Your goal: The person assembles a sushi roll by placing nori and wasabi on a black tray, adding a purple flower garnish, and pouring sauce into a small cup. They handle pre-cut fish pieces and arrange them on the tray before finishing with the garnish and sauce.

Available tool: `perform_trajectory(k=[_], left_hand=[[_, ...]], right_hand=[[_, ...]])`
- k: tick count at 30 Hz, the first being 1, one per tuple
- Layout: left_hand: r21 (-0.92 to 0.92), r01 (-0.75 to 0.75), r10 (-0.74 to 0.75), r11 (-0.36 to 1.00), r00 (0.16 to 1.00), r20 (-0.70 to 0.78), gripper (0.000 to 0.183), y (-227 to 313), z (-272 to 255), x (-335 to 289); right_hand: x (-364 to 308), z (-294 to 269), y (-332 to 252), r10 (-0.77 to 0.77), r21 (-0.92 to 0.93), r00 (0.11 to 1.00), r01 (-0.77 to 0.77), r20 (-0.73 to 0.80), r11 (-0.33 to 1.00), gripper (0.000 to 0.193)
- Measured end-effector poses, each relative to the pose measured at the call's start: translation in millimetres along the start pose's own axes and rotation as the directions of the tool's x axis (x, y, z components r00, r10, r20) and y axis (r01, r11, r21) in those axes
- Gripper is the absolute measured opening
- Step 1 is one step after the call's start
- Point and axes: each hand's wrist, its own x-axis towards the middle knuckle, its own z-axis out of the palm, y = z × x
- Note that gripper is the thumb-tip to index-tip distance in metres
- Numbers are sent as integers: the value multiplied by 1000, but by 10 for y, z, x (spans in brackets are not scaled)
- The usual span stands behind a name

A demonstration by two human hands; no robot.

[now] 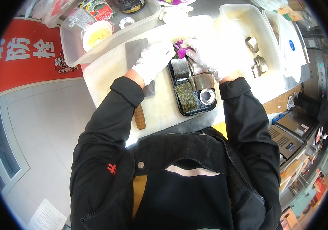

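A purple flower (181,50) with some green at its left edge is pinched between my two white-gloved hands. My left hand (155,60) has its fingers closed at the flower's left side, and my right hand (201,55) closes on it from the right. Just below them a black tray (193,113) lies on the cutting board. Glossy grey pieces (180,69) fill its far part. A dark green nori sheet (186,96) lies in the near part, beside a small round silver-rimmed cup (207,96). My fingertips partly hide the tray's far end.
Left of the tray lies a cleaver, its wooden handle (139,117) below my left forearm. A clear bin (70,55) with a bowl (96,35) and packets stands at the far left. Another clear container (240,9) at right holds curled grey pieces (261,65). Beneath everything is a white cutting board (106,78).
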Motion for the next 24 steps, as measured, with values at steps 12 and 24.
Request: perform_trajectory(k=[12,24], left_hand=[[-8,182,-180,983,976,125,40,-106,-118,41],[-50,186,-178,981,975,132,35,79,-32,122]], right_hand=[[76,59,79,-87,-208,996,81,-18,975,20],[108,14,114,-42,-164,999,42,5,986,16]])
